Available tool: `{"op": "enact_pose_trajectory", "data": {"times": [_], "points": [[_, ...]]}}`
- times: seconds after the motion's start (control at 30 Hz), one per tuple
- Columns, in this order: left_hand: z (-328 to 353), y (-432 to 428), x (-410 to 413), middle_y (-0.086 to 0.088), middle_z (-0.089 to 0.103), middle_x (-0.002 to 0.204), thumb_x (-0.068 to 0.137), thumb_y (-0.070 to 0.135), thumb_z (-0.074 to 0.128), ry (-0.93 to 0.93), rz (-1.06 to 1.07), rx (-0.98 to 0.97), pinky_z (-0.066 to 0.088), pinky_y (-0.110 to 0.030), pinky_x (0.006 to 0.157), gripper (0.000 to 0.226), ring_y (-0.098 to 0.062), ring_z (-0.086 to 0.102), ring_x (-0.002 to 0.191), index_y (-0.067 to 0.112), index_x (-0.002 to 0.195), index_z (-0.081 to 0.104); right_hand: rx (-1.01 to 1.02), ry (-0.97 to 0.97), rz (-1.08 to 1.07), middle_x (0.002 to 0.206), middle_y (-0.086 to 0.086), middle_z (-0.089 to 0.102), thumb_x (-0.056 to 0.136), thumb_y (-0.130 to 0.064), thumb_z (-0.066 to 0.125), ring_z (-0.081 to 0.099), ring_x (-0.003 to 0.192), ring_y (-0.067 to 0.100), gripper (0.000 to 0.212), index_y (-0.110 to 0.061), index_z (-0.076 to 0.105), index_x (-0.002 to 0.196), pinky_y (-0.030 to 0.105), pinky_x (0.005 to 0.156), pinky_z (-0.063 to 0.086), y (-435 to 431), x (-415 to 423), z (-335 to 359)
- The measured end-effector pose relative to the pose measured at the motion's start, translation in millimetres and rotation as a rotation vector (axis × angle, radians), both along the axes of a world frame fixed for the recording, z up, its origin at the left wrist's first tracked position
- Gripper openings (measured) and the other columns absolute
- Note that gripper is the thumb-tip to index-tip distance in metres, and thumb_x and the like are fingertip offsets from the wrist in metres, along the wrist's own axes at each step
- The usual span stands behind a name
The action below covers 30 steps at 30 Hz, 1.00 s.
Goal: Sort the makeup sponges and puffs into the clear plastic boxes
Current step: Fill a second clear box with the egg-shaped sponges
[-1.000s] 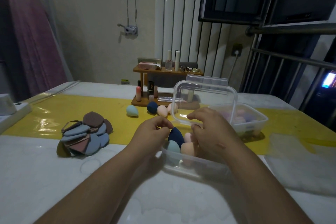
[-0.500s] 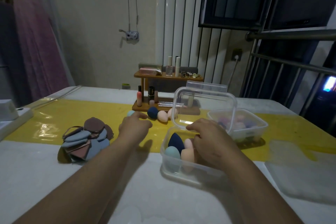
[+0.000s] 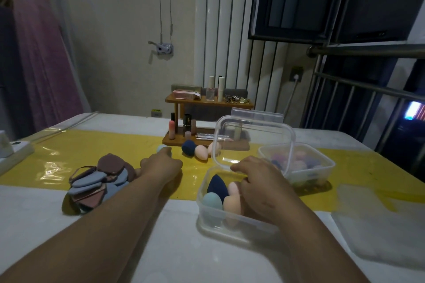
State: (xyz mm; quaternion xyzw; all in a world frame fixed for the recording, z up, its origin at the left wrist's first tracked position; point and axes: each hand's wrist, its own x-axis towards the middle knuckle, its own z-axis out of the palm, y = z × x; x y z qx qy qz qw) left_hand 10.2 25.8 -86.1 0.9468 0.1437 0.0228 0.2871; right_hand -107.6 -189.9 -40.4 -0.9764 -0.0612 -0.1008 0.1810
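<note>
Left of centre on the yellow mat (image 3: pixel 92 151), the left hand (image 3: pixel 161 165) now has its fingertips on a light blue sponge (image 3: pixel 161 147). A second ago it sat at the near clear box (image 3: pixel 207 220), close to the other hand. Whether its fingers have closed round the sponge cannot be told. The right hand (image 3: pixel 259 181) has stayed over that box at lower centre right, fingers bent down inside by a pink sponge (image 3: pixel 233 187); any grip there is hidden. The hands are now well apart. The box, its lid (image 3: pixel 253 140) raised, also holds a navy sponge (image 3: pixel 217 185), a teal sponge (image 3: pixel 211 200) and a peach sponge (image 3: pixel 232 205). Three loose sponges (image 3: pixel 201 151) lie above it, a second box (image 3: pixel 322 167) sits to the right, and the puffs (image 3: pixel 99 179) are piled at left.
</note>
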Motion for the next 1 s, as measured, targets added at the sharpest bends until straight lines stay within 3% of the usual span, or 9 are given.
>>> {"op": "enact_pose_trajectory", "data": {"times": [0.13,0.27,0.33,0.37,0.47,0.57,0.7,0.83,1.0], "points": [[-1,-3,-7,-0.004,0.057,0.117,0.088,0.039,0.054,-0.097,0.021,-0.071,0.046,-0.046,0.095,0.043,-0.029,0.051,0.107,0.033,0.13,0.049,-0.003,0.009,0.0,0.14,-0.011,0.05,0.097,-0.017,0.051,0.041,0.129,0.017,0.045,-0.031,0.053,0.139,0.039,0.112,0.034,0,0,1],[6,-7,-25,-0.006,0.061,0.101,0.087,0.021,0.056,-0.224,-0.033,-0.294,0.053,-0.033,0.069,0.042,-0.024,0.06,0.083,0.024,0.129,0.058,-0.02,0.022,0.006,0.14,-0.009,0.05,0.096,-0.016,0.05,0.041,0.13,0.018,0.045,-0.03,0.054,0.139,0.04,0.112,0.033,-1,0,2],[12,-12,-38,-0.004,0.063,0.099,0.089,0.015,0.056,-0.31,-0.046,-0.452,0.056,-0.039,0.073,0.038,-0.021,0.061,0.083,0.021,0.126,0.062,-0.023,0.019,0.012,0.14,-0.008,0.051,0.096,-0.014,0.049,0.042,0.13,0.018,0.045,-0.029,0.055,0.138,0.04,0.112,0.033,-1,0,2],[16,-15,-45,-0.003,0.065,0.102,0.09,0.014,0.056,-0.362,-0.055,-0.506,0.056,-0.038,0.073,0.034,-0.018,0.061,0.083,0.021,0.122,0.065,-0.019,0.016,0.014,0.139,-0.008,0.051,0.095,-0.013,0.049,0.043,0.129,0.018,0.046,-0.029,0.056,0.137,0.04,0.112,0.034,-1,0,2],[27,-26,-65,0.004,0.066,0.095,0.091,0.011,0.062,-0.493,-0.118,-0.598,0.043,-0.02,0.058,0.017,-0.003,0.058,0.079,0.021,0.1,0.072,0.061,-0.011,0.013,0.137,-0.008,0.052,0.093,-0.009,0.048,0.045,0.128,0.017,0.047,-0.029,0.059,0.134,0.039,0.111,0.037,-2,1,-1],[30,-37,-83,0.009,0.067,0.088,0.088,0.001,0.064,-0.505,-0.249,-0.803,0.045,-0.013,0.064,0.021,0.0,0.063,0.076,0.019,0.082,0.071,0.195,-0.092,0.019,0.134,-0.009,0.054,0.095,-0.009,0.047,0.048,0.124,0.013,0.043,-0.028,0.061,0.131,0.037,0.108,0.04,-3,0,-1],[23,-48,-95,0.0,0.07,0.096,0.086,-0.004,0.065,-0.485,-0.407,-0.807,0.049,-0.02,0.078,0.023,-0.009,0.066,0.092,0.017,0.075,0.065,0.472,-0.148,0.088,0.122,-0.013,0.062,0.101,-0.028,0.049,0.056,0.11,0.004,0.031,-0.034,0.062,0.128,0.033,0.095,0.048,-4,-5,0],[21,-53,-95,0.003,0.072,0.102,0.084,0.003,0.072,-0.458,-0.51,-0.802,0.055,-0.034,0.085,0.018,-0.01,0.068,0.099,0.014,0.082,0.058,0.538,-0.138,0.106,0.107,-0.016,0.066,0.094,-0.035,0.059,0.059,0.099,0.0,0.025,-0.036,0.064,0.119,0.031,0.085,0.053,-6,-5,-1],[18,-51,-95,0.015,0.063,0.105,0.082,0.003,0.069,-0.451,-0.51,-0.658,0.047,-0.027,0.083,0.028,-0.007,0.057,0.1,0.029,0.091,0.065,0.565,-0.208,0.044,0.086,-0.014,0.065,0.082,-0.026,0.069,0.059,0.081,0.002,0.012,-0.035,0.065,0.089,0.028,0.068,0.047,-9,-2,2]]}}
